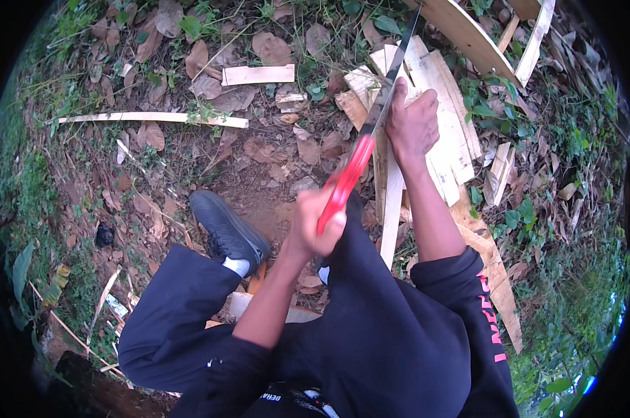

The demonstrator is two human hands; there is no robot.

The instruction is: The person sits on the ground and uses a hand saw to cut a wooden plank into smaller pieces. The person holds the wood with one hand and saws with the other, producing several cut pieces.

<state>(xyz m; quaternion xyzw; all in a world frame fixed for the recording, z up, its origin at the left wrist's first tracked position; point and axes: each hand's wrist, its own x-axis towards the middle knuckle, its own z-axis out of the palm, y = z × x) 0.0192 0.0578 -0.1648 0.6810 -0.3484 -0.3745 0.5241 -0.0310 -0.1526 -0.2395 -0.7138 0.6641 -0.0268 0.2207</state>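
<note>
My left hand (pixel 315 223), blurred by motion, is closed round the red handle of a saw (pixel 354 167). Its long dark blade slants up and away to the right, over the pale boards. Beyond it on the right, my right hand (pixel 412 125) is closed on a narrow wooden strip (pixel 393 209), its thumb beside the blade. The strip runs back toward me beside my knee. Under and around that hand lies a pile of pale boards (pixel 448 104). The blade's edge and exact contact with the wood are hidden.
A large curved wooden piece (pixel 468 35) leans at the far right. Short offcuts (pixel 259 74) and a long thin slat (pixel 154 119) lie among dry leaves at the left. A long board (pixel 492 272) lies right of my arm. My shoe (pixel 228 226) stands on bare soil.
</note>
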